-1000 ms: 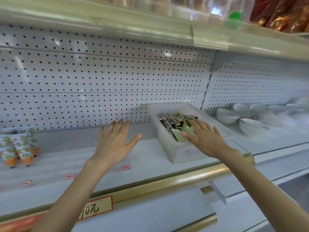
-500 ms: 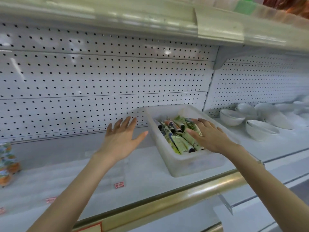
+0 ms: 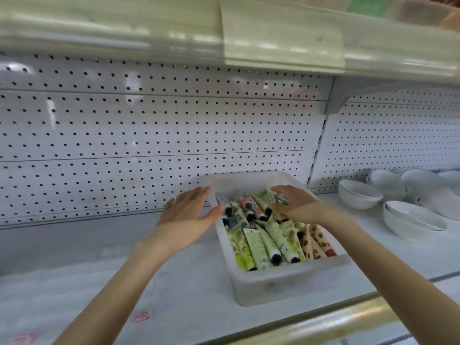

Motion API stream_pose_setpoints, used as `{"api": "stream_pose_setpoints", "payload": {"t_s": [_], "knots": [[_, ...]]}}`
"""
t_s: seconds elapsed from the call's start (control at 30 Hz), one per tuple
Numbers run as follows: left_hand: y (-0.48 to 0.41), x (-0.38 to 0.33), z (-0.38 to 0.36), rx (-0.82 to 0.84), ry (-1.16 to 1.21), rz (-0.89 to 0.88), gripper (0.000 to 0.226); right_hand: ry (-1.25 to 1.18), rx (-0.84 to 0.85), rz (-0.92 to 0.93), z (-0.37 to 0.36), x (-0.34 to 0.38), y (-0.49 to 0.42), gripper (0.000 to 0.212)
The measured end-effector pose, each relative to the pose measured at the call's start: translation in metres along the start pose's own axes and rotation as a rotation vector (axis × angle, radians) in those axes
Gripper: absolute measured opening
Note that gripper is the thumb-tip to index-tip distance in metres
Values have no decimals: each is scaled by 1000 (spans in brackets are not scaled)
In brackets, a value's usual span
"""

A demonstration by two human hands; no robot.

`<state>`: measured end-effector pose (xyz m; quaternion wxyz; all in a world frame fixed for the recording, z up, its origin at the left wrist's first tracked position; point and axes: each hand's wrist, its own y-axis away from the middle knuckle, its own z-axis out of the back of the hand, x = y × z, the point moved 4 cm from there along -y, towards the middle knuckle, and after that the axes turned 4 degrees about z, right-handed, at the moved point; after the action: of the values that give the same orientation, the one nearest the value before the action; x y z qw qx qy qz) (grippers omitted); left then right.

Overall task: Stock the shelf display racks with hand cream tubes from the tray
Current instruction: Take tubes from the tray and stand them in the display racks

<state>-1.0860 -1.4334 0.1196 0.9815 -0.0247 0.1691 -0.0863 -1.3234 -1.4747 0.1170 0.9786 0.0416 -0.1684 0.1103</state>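
Two hands have closed in on the tray [image 3: 273, 287] on the shelf [image 3: 174, 282]: left hand [image 3: 189, 215], released and flat, now beside its left wall; right hand [image 3: 296, 205] on the tubes [image 3: 263, 242] inside, grasp indiscernible. Picking appears imminent.

The right hand [image 3: 296, 207] hides the patterned hand cream tubes [image 3: 271, 241] beneath it, its grip unclear, and the small red shelf labels [image 3: 141, 316] are unreadably blurred.

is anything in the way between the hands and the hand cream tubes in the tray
Nothing visible. The tray has no lid. The right hand lies right over the hand cream tubes at its far end, and the open left hand is at the tray's left rim.
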Motion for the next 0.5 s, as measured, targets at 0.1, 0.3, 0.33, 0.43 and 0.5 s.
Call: {"api": "stream_pose_setpoints", "payload": {"t_s": [0.1,0.3,0.33,0.43,0.5], "knots": [[-6,-13,-3,-15,43,32,66,-29,55,79,-1,5,-18,56],[-13,-24,-15,-27,56,99,64,-119,156,107,-23,17,-55,52],[-14,-23,-17,-25,60,108,64,-134,152,90,-26,17,-62,52],[-16,-17,-18,-50,74,127,65,-209,87,18,-32,12,-81,44],[-18,-14,-17,-59,85,131,65,-271,52,-21,-33,8,-89,38]]}}
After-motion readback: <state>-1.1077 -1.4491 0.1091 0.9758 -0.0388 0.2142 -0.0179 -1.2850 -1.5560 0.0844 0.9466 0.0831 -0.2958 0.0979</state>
